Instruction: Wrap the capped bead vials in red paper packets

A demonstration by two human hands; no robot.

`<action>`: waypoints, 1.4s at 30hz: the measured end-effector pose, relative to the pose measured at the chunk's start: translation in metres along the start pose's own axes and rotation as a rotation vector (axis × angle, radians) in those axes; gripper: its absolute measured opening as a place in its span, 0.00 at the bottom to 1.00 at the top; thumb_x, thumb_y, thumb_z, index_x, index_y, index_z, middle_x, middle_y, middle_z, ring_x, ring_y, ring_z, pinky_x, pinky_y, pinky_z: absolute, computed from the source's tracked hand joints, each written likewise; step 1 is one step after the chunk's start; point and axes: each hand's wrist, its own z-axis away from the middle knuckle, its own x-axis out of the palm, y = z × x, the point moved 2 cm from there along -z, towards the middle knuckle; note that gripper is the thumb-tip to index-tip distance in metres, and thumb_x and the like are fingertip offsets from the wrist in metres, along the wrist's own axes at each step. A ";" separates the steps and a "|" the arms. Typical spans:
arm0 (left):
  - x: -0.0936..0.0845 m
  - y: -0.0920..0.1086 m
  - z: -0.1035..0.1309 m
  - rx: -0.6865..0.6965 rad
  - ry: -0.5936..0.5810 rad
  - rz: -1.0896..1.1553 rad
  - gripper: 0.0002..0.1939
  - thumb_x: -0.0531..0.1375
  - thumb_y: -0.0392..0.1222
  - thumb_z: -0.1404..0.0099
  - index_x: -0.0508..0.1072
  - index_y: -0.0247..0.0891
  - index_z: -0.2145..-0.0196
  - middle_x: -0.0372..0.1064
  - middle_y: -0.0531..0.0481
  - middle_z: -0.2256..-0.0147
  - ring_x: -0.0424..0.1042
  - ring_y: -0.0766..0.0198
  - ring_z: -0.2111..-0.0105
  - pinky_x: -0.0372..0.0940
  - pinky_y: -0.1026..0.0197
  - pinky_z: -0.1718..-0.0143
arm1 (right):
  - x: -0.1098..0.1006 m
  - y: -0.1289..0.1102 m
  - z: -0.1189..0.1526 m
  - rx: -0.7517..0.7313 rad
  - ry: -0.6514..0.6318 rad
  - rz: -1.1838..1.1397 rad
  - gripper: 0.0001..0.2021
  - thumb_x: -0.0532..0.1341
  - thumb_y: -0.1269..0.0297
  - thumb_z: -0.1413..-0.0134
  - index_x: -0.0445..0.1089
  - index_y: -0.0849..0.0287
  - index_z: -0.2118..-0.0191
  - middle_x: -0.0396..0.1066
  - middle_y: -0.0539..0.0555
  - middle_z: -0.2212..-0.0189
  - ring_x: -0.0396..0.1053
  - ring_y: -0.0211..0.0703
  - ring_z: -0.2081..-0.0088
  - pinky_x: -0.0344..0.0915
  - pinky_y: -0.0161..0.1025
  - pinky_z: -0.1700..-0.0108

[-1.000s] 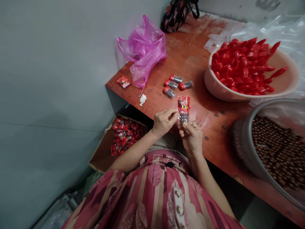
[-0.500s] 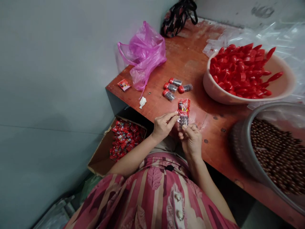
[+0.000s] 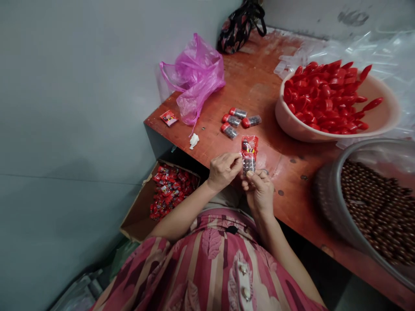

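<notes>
1. Holding a small packet point(image 3: 249, 154) just above the table point(image 3: 259, 86) edge, left hand point(image 3: 223, 169) pinches its side.
2. Right hand point(image 3: 259, 190) grips the bottom; looks like the bagging step, so sealing probably needs steady fingers.

Pink plastic bag point(image 3: 194, 77), bowl of red caps point(image 3: 327, 97), dark floral pouch point(image 3: 238, 28).

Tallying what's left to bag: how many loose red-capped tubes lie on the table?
4 red-capped tubes, clustered on the table beyond the hands: one farthest back, two in the middle row, one nearest. None seem hidden.
</notes>
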 end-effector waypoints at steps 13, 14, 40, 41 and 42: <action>0.000 -0.004 0.000 0.085 -0.046 0.027 0.06 0.55 0.34 0.37 0.68 0.38 0.72 0.68 0.53 0.77 0.67 0.69 0.76 0.62 0.66 0.70 | 0.003 0.004 -0.003 0.035 0.037 -0.037 0.11 0.69 0.65 0.65 0.66 0.60 0.78 0.71 0.48 0.82 0.62 0.29 0.84 0.57 0.26 0.83; 0.001 -0.001 0.003 0.114 -0.081 0.060 0.06 0.55 0.34 0.37 0.68 0.38 0.72 0.68 0.53 0.77 0.67 0.68 0.75 0.62 0.66 0.69 | 0.003 0.004 -0.006 0.023 0.036 -0.052 0.11 0.69 0.64 0.65 0.65 0.60 0.80 0.68 0.46 0.84 0.61 0.28 0.85 0.56 0.26 0.83; 0.020 0.010 0.011 -1.224 -0.240 1.351 0.20 0.70 0.50 0.52 0.70 0.32 0.74 0.67 0.54 0.81 0.62 0.71 0.86 0.58 0.66 0.85 | -0.005 0.000 0.000 -0.122 -0.098 0.176 0.22 0.72 0.64 0.61 0.61 0.55 0.61 0.70 0.41 0.82 0.65 0.33 0.85 0.64 0.29 0.82; 0.020 0.013 0.012 -1.216 -0.226 1.357 0.20 0.71 0.50 0.53 0.70 0.31 0.74 0.67 0.54 0.81 0.62 0.71 0.86 0.58 0.66 0.85 | -0.006 -0.001 -0.001 -0.131 -0.092 0.188 0.21 0.71 0.64 0.60 0.61 0.55 0.62 0.69 0.41 0.82 0.65 0.32 0.85 0.64 0.28 0.82; 0.020 0.015 0.013 -1.205 -0.207 1.363 0.20 0.71 0.49 0.53 0.70 0.31 0.73 0.68 0.54 0.80 0.63 0.71 0.85 0.59 0.66 0.84 | -0.007 -0.002 -0.002 -0.141 -0.082 0.196 0.20 0.71 0.63 0.59 0.62 0.56 0.63 0.69 0.41 0.82 0.66 0.32 0.84 0.64 0.28 0.81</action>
